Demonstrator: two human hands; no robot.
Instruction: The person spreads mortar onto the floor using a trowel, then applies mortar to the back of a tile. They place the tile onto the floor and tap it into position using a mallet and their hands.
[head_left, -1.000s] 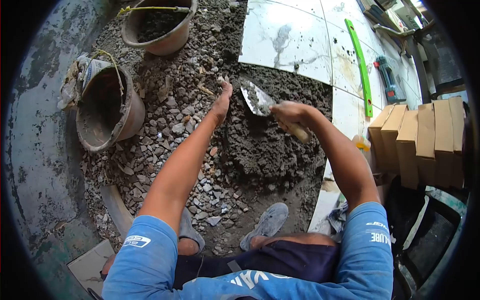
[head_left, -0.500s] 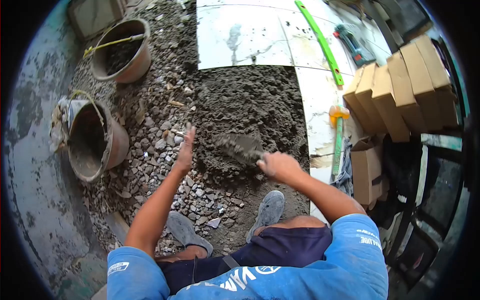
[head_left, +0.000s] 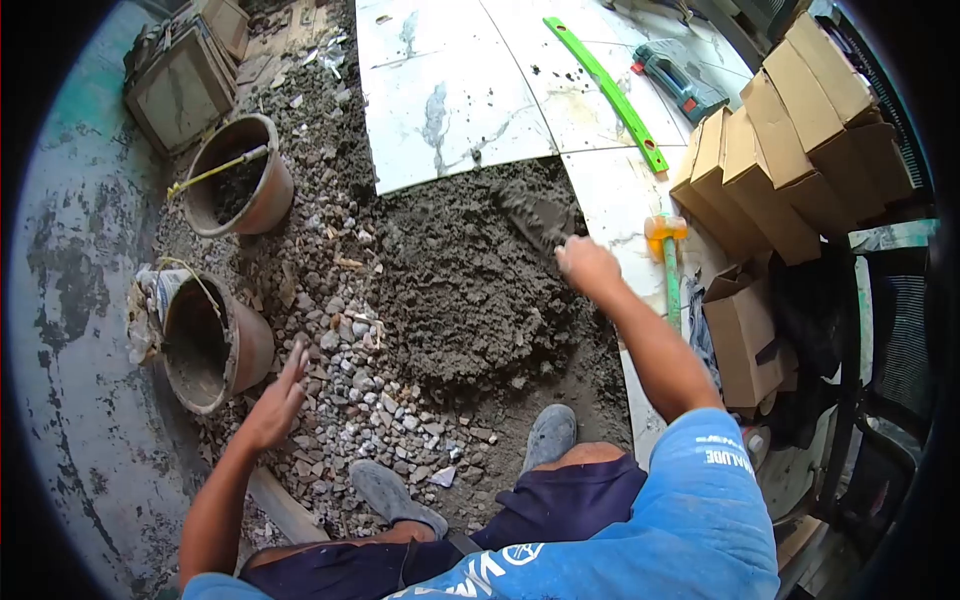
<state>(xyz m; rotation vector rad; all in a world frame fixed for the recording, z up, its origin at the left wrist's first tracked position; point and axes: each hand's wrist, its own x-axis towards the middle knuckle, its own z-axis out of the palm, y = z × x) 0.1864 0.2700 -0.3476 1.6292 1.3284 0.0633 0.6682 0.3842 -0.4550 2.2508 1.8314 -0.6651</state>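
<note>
My right hand (head_left: 588,265) is closed around the handle of a trowel (head_left: 540,217). The blade lies on the dark wet mortar (head_left: 460,290), near its upper right corner beside the white tiles (head_left: 460,90). My left hand (head_left: 276,403) is empty with its fingers stretched out, above the grey gravel (head_left: 350,400) and just right of the lower bucket (head_left: 245,345).
Another bucket (head_left: 275,190) holds dark material. On the tiles at the right are a green level (head_left: 610,95), a power tool (head_left: 680,82) and a mallet (head_left: 672,265). Cardboard boxes (head_left: 770,190) stand at the right; a wall (head_left: 90,300) runs along the left.
The trowel in my right hand has moved up and right across the mortar. My left hand has moved left and down, toward the lower bucket. The view has shifted.
</note>
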